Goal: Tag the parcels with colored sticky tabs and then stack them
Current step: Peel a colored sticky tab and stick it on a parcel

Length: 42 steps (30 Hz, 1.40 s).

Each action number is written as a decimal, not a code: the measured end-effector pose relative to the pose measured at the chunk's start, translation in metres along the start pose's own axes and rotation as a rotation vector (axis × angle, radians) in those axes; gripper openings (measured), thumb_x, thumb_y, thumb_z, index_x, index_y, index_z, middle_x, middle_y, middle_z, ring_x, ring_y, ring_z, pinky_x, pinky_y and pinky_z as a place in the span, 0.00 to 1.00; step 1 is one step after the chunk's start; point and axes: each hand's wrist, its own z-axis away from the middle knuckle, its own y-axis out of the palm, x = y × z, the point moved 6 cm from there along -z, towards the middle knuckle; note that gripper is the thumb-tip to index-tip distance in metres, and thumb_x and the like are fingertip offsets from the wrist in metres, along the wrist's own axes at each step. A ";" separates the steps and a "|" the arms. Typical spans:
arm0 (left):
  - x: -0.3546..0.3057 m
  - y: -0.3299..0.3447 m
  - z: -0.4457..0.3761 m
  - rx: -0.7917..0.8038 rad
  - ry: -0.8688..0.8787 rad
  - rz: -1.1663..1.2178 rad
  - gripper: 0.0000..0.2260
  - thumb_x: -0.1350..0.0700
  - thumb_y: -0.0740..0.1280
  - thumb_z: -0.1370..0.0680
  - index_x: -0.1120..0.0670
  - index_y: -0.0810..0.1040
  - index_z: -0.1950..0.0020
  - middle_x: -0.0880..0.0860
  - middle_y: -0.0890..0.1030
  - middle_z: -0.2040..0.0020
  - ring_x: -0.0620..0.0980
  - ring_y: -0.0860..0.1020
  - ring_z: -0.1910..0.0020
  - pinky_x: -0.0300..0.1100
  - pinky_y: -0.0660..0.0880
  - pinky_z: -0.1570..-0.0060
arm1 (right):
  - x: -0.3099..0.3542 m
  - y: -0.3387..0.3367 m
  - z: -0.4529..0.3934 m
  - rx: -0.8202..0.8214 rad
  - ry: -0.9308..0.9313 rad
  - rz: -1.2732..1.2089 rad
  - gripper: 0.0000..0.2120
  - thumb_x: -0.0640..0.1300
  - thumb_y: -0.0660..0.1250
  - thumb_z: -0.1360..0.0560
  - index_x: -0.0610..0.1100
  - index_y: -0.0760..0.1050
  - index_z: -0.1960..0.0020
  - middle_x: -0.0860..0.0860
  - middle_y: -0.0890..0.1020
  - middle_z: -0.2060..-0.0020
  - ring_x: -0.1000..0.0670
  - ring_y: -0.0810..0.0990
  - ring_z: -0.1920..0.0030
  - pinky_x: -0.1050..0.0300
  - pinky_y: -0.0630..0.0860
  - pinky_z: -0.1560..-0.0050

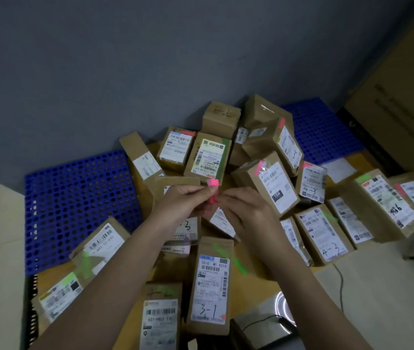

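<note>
Step in hand: peeling a pink tab, parcels not yet stacked.
I see my left hand [183, 200] pinching the pink tabs [212, 192]; right hand [245, 210] fingers curled at them, above scattered parcels [211, 281]. Next, I judge: stick onto an untagged parcel.

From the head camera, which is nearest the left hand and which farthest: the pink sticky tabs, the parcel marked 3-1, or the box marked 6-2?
1. The pink sticky tabs: pinched in the fingertips of the left hand.
2. The parcel marked 3-1: below the hands, toward the camera.
3. The box marked 6-2: at the back of the pile, by the wall.
</note>
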 end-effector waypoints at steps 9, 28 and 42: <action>-0.016 -0.025 0.015 0.028 0.037 0.087 0.07 0.57 0.67 0.23 0.56 0.82 0.48 0.53 0.85 0.54 0.45 0.83 0.58 0.35 0.77 0.60 | -0.005 0.010 -0.044 0.095 0.201 -0.415 0.05 0.40 0.74 0.29 0.41 0.84 0.53 0.53 0.83 0.62 0.57 0.80 0.61 0.68 0.75 0.59; -0.026 -0.048 0.025 -0.024 0.107 -0.103 0.04 0.57 0.68 0.24 0.52 0.82 0.52 0.49 0.85 0.57 0.45 0.83 0.59 0.32 0.77 0.61 | -0.010 0.030 -0.071 0.218 0.359 -0.642 0.11 0.40 0.73 0.29 0.42 0.82 0.47 0.52 0.84 0.57 0.58 0.81 0.56 0.68 0.75 0.55; -0.034 -0.061 0.020 -0.154 0.150 0.158 0.05 0.63 0.67 0.24 0.59 0.78 0.49 0.52 0.81 0.64 0.45 0.80 0.67 0.36 0.79 0.64 | 0.003 0.033 -0.067 0.231 0.102 -0.529 0.15 0.32 0.69 0.26 0.45 0.81 0.43 0.50 0.85 0.54 0.56 0.83 0.54 0.60 0.80 0.52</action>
